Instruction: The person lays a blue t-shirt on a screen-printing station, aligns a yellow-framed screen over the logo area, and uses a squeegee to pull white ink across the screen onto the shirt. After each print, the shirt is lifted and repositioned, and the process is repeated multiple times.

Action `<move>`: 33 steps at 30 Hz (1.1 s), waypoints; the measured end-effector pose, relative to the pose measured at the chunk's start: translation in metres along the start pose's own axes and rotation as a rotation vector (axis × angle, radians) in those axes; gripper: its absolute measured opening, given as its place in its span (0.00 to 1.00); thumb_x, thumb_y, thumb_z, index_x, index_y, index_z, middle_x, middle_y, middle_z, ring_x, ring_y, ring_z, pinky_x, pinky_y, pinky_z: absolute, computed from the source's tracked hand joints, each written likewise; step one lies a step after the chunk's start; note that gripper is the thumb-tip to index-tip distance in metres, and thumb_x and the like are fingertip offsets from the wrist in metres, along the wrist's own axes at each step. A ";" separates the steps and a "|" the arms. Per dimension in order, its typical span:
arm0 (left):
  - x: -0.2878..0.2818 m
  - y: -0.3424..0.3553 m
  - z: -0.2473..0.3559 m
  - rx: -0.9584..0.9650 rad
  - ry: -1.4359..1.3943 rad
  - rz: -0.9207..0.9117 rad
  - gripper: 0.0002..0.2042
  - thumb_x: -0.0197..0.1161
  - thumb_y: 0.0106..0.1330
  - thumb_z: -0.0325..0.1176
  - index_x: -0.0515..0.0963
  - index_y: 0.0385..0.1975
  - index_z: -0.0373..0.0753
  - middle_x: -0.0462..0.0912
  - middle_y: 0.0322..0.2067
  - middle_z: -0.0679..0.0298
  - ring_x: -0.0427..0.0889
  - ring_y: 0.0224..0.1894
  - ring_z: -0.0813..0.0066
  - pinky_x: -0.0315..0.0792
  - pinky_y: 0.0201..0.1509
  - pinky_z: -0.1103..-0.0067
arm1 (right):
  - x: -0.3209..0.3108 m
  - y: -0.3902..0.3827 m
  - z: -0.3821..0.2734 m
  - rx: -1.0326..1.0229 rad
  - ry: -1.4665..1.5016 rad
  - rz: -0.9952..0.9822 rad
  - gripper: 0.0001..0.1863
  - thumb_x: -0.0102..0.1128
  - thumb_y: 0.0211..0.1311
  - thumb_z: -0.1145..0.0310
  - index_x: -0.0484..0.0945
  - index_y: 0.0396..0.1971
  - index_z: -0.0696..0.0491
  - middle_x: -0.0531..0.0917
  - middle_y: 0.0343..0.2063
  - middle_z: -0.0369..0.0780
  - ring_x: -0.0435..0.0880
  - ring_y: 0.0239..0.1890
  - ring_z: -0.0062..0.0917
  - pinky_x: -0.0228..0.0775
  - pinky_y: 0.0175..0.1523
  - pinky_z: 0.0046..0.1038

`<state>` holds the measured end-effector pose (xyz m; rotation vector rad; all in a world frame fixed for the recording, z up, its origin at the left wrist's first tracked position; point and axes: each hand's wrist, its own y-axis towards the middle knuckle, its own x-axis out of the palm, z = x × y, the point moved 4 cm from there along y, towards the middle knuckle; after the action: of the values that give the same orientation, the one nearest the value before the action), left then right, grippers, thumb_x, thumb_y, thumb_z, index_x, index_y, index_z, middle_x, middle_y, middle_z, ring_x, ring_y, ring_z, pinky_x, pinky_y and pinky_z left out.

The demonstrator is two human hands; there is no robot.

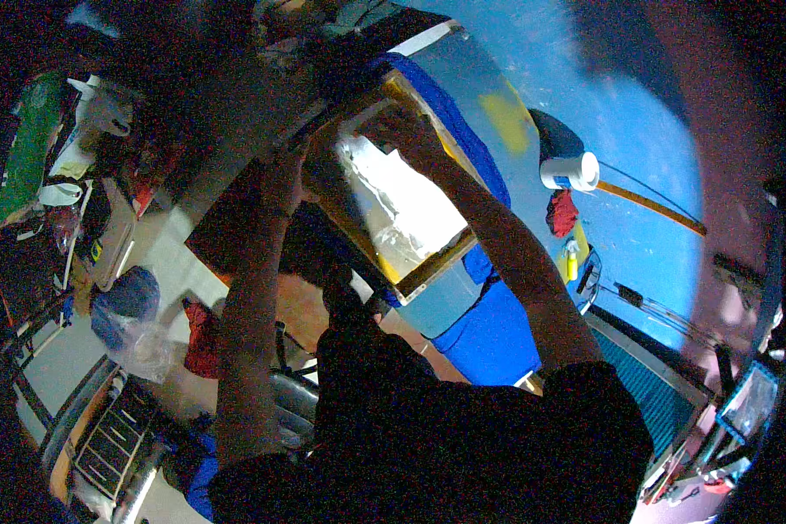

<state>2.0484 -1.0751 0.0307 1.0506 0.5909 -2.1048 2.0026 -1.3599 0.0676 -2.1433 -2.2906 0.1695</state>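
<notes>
A wooden frame point(425, 281) with a bright white inner surface point(408, 203) lies tilted ahead of me, brightly lit across its middle. At its left edge my left hand point(286, 175) is closed on the frame's side; deep shadow covers part of the fingers. Over the far end of the white surface my right hand point(402, 131) is bent inward, its fingers curled together. What those fingers hold, if anything, is lost in the dark. Blue cloth point(465, 144) runs along the frame's right side.
On the blue surface to the right are a white tub point(569, 171), a red cloth point(561, 213) and a yellow spray bottle point(572, 262). Blue fabric point(489, 341) hangs nearer me. Cluttered items and a green bag point(31, 144) stand left; a red cloth point(202, 339) lies below them.
</notes>
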 end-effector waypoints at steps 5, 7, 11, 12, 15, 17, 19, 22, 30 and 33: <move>0.004 0.004 0.003 0.000 0.000 0.002 0.62 0.87 0.40 0.42 0.54 0.80 0.47 0.56 0.78 0.49 0.53 0.79 0.41 0.51 0.81 0.47 | -0.010 -0.031 0.009 0.103 -0.094 0.121 0.13 0.54 0.78 0.59 0.83 0.43 0.50 0.86 0.31 0.38 0.87 0.31 0.26 0.79 0.37 0.31; 0.005 0.007 0.003 0.003 -0.002 0.005 0.62 0.87 0.40 0.42 0.54 0.80 0.47 0.56 0.78 0.49 0.53 0.79 0.41 0.51 0.81 0.48 | -0.017 -0.052 0.017 0.133 -0.256 0.084 0.12 0.54 0.76 0.60 0.82 0.46 0.50 0.86 0.37 0.40 0.88 0.34 0.30 0.79 0.38 0.34; 0.007 0.013 0.001 0.006 -0.003 0.013 0.62 0.86 0.41 0.42 0.54 0.80 0.47 0.56 0.78 0.49 0.52 0.79 0.41 0.51 0.81 0.48 | -0.026 -0.103 0.022 -0.047 -0.846 0.066 0.16 0.56 0.71 0.62 0.80 0.55 0.49 0.82 0.56 0.46 0.86 0.51 0.43 0.78 0.46 0.44; 0.008 0.014 0.001 0.006 -0.001 0.014 0.62 0.86 0.41 0.42 0.54 0.80 0.47 0.56 0.78 0.49 0.52 0.79 0.41 0.51 0.81 0.48 | -0.028 -0.121 0.023 -0.089 -1.001 0.047 0.17 0.57 0.71 0.62 0.80 0.56 0.49 0.81 0.57 0.46 0.84 0.54 0.44 0.78 0.47 0.45; 0.011 0.015 0.000 0.002 0.002 0.012 0.61 0.86 0.42 0.41 0.54 0.80 0.47 0.55 0.78 0.49 0.52 0.79 0.41 0.51 0.81 0.48 | -0.032 -0.165 0.035 -0.049 -1.040 -0.004 0.17 0.57 0.70 0.64 0.80 0.55 0.49 0.82 0.52 0.47 0.84 0.53 0.43 0.79 0.47 0.43; 0.014 0.016 0.000 0.003 0.000 0.009 0.61 0.86 0.42 0.41 0.54 0.80 0.47 0.55 0.78 0.49 0.52 0.79 0.41 0.51 0.81 0.48 | -0.037 -0.196 0.038 -0.134 -1.259 0.005 0.21 0.61 0.67 0.61 0.81 0.59 0.43 0.81 0.58 0.45 0.79 0.63 0.42 0.81 0.49 0.46; 0.016 0.016 -0.001 0.002 -0.004 0.005 0.61 0.86 0.42 0.41 0.54 0.80 0.47 0.55 0.78 0.49 0.52 0.79 0.41 0.51 0.81 0.48 | -0.032 -0.232 0.042 -0.127 -1.402 -0.079 0.22 0.61 0.66 0.59 0.81 0.60 0.38 0.81 0.59 0.42 0.77 0.65 0.42 0.81 0.53 0.46; 0.018 0.018 -0.003 0.000 -0.005 0.003 0.61 0.86 0.43 0.41 0.54 0.80 0.47 0.55 0.78 0.49 0.52 0.79 0.42 0.52 0.81 0.49 | -0.032 -0.261 0.034 -0.222 -1.526 -0.146 0.23 0.59 0.66 0.60 0.80 0.61 0.31 0.80 0.60 0.39 0.75 0.67 0.43 0.77 0.61 0.47; 0.013 0.024 -0.002 0.004 -0.020 0.007 0.60 0.85 0.44 0.41 0.54 0.80 0.46 0.55 0.78 0.50 0.52 0.79 0.42 0.52 0.81 0.49 | -0.042 -0.235 0.034 0.060 -1.253 -0.136 0.20 0.57 0.67 0.63 0.81 0.57 0.33 0.80 0.58 0.39 0.78 0.64 0.38 0.72 0.64 0.51; 0.010 0.026 0.000 0.014 -0.025 0.003 0.60 0.85 0.45 0.40 0.53 0.80 0.46 0.55 0.78 0.50 0.52 0.80 0.42 0.52 0.81 0.50 | -0.045 -0.168 0.066 0.081 -0.481 0.094 0.21 0.57 0.66 0.64 0.79 0.59 0.36 0.80 0.59 0.40 0.76 0.64 0.40 0.75 0.62 0.51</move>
<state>2.0639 -1.0958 0.0200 1.0306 0.5626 -2.1199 1.8339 -1.4200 0.0188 -2.3745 -2.3404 0.8475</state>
